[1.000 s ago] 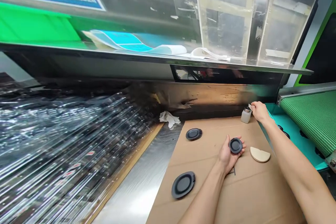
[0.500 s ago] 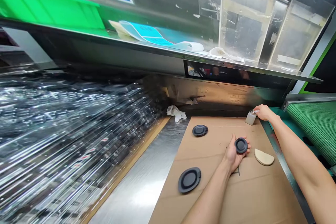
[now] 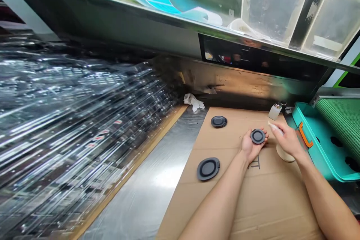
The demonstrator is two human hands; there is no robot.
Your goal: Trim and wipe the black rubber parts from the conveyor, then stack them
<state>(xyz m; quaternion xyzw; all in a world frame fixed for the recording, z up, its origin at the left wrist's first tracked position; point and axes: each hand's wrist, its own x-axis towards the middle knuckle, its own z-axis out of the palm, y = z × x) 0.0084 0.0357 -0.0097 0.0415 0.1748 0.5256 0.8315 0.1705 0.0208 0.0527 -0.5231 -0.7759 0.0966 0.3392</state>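
Note:
In my left hand (image 3: pixel 251 144) lies a round black plastic disc (image 3: pixel 257 136) with a raised ring, its flat face up, my fingers curled under its edge. My right hand (image 3: pixel 288 140) is closed around a slim white stick (image 3: pixel 275 128) with a pale tip, just right of the disc and apart from it. Partly hidden below my right hand is a cream half-round pad (image 3: pixel 284 156). A small whitish bottle with a metal top (image 3: pixel 275 111) stands at the cardboard's far edge. Two more black spots of parts lie left: a small stack (image 3: pixel 218 121) and a larger disc (image 3: pixel 208 169).
Cardboard (image 3: pixel 270 202) covers the steel bench (image 3: pixel 157 187). Clear plastic-wrapped goods (image 3: pixel 84 127) fill the left side. On the right are a teal bin (image 3: pixel 320 150) with an orange handle and a green conveyor belt (image 3: pixel 343 123). A crumpled white glove or cloth (image 3: pixel 194 102) lies behind.
My right hand has left the bottle and come nearer, beside the disc, with the white stick in it. My left hand still holds the disc. The view has tilted down.

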